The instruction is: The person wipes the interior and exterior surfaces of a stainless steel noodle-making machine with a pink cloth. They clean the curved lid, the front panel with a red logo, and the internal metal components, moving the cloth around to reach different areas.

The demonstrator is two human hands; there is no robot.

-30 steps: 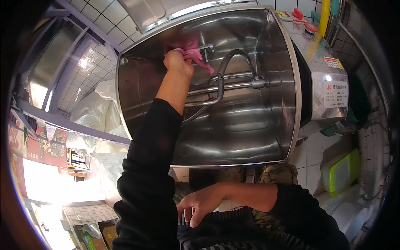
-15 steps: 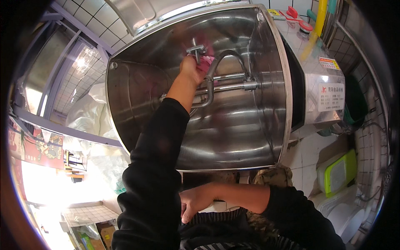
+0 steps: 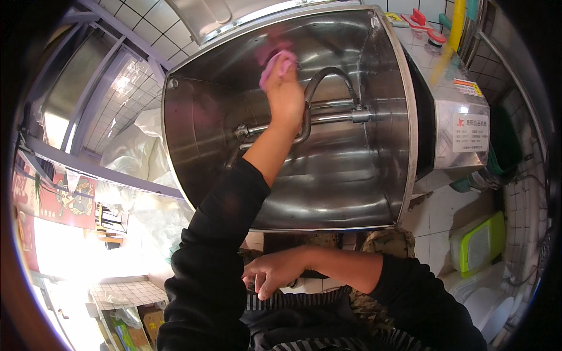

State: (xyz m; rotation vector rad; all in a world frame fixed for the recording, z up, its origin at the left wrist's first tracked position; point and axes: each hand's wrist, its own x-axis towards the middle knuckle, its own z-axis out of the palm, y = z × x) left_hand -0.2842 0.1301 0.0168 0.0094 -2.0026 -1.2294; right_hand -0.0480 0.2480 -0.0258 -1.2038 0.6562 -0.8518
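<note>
My left hand [image 3: 285, 96] reaches into the stainless tub [image 3: 328, 202] of what looks like a dough mixer. Its fingers are closed on a pink cloth [image 3: 277, 69], held up against the tub's far wall, where a pink reflection shows. Just right of the hand, a bent metal stirring bar [image 3: 328, 71] curves above the horizontal shaft [image 3: 331, 117]. My right hand [image 3: 275, 270] hangs in front of my body, below the tub's near rim and close to my left sleeve. Its fingers are loosely bent and apart, with nothing visible in them.
The raised lid [image 3: 216, 17] stands behind the tub. On the machine's right housing [image 3: 462, 123] lie a red-handled item [image 3: 418, 17] and a red-and-white round thing [image 3: 435, 38]. Left are a purple metal frame [image 3: 111, 172] and white plastic sacks [image 3: 155, 146]. A green-rimmed container [image 3: 481, 244] is at right.
My left hand has risen and shifted right with the pink cloth, which now shows above the fingers. A metal bracket seen beside it earlier is now hidden. My right hand has moved slightly left.
</note>
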